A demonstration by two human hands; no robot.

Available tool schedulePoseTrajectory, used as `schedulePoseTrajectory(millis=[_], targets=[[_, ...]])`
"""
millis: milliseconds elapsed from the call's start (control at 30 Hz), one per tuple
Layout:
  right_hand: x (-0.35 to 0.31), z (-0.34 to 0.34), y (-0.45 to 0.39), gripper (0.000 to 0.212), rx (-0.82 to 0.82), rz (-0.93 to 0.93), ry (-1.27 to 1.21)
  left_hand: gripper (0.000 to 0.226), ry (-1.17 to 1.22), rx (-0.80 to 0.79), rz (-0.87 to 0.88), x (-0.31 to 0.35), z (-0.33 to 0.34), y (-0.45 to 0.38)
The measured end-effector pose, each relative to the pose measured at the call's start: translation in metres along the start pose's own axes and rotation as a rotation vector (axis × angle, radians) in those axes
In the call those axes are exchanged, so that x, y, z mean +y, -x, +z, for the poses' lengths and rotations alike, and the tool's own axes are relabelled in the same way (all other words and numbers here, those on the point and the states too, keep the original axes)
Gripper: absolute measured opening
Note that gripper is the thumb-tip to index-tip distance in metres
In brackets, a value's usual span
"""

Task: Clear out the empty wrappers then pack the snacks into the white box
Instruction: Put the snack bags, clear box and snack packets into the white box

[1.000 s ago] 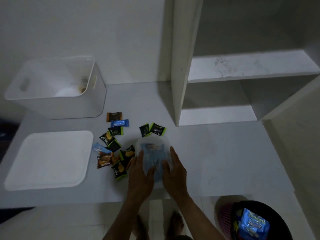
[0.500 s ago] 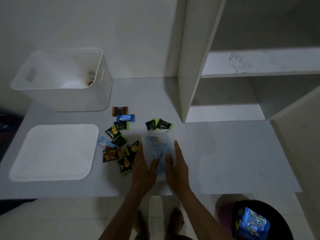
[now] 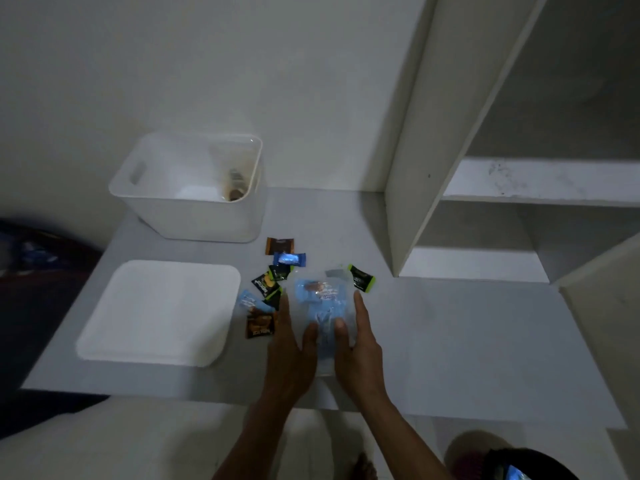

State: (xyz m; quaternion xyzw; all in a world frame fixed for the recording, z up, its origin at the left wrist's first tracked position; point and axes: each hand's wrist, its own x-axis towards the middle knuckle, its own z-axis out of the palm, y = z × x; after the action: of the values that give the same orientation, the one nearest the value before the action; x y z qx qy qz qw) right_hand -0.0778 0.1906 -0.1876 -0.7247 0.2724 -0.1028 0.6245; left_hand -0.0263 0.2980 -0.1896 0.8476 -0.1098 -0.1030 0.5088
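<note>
A clear plastic bag with blue print sits between my two hands near the table's front edge. My left hand holds its left side and my right hand its right side, thumbs on top. Several small snack packets in black, blue, orange and brown lie scattered to the left of and behind the bag; one black-green packet lies at its far right corner. The white box stands open at the back left, with something brown inside.
The box's white lid lies flat on the table left of the snacks. A white shelf unit rises at the right. On the floor at bottom right is a dark bin holding a blue wrapper.
The view has shifted toward the right and tilted, so the box and lid now appear closer to centre. Both hands still hold the clear bag, lifted slightly farther over the snacks.
</note>
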Motion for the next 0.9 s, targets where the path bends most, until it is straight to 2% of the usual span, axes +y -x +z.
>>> schedulePoseTrajectory(millis=[100,200,367,533,733,900], targets=[[-0.024,0.041,0.005,0.062,-0.004,-0.028,0.037,0.069,-0.006,0.060,-0.013,-0.010,-0.044,-0.009],[-0.053,0.092,0.009,0.049,-0.032,-0.036,0.013,0.071,0.026,0.080,-0.053,-0.029,-0.097,-0.021],[-0.098,0.191,0.009,0.059,0.006,-0.136,0.025,0.065,0.083,0.072,0.002,-0.036,-0.207,-0.053],[-0.153,0.265,-0.009,0.057,0.030,-0.154,-0.057,0.058,0.107,0.059,0.062,-0.023,-0.296,-0.097],[-0.204,0.306,-0.066,0.054,0.096,-0.174,-0.047,0.061,0.102,0.071,0.032,-0.004,-0.342,-0.172],[-0.243,0.323,-0.150,0.054,0.118,-0.190,-0.092,0.063,0.138,0.045,0.011,0.017,-0.355,-0.266]])
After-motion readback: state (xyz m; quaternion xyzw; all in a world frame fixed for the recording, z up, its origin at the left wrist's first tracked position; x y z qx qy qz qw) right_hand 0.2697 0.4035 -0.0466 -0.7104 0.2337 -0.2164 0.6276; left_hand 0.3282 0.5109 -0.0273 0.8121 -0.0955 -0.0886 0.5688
